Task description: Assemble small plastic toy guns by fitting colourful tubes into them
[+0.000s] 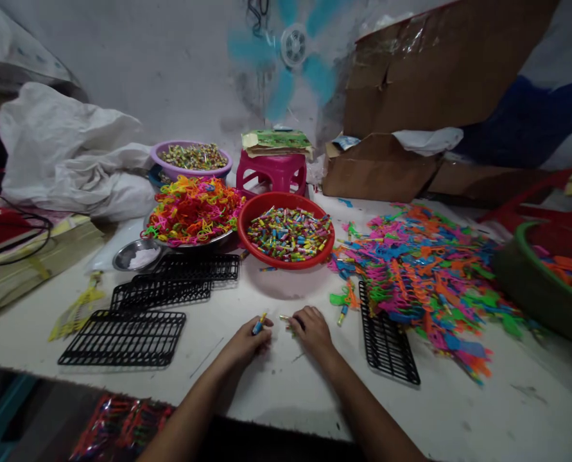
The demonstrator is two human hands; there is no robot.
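Note:
My left hand [248,340] is closed, with a small blue-and-yellow tube [259,325] pinched upright between thumb and fingers. To its right, my right hand [311,328] rests low over the white table, fingers curled round another small tube [284,317] whose pale end sticks out to the left; most of that one is hidden. Ahead of both hands stands a red basin [286,258] filled with many similar colourful tubes [289,232]. Right of my right hand lie a green plastic toy piece [338,299] and a loose blue tube [342,314].
Black plastic racks [122,338] lie at left, another rack [386,346] at right beside a heap of colourful plastic toys [425,269]. A tray of bright plastic pieces [189,212], a metal bowl [136,255], a pink stool [272,170] and a cardboard box [377,167] stand behind.

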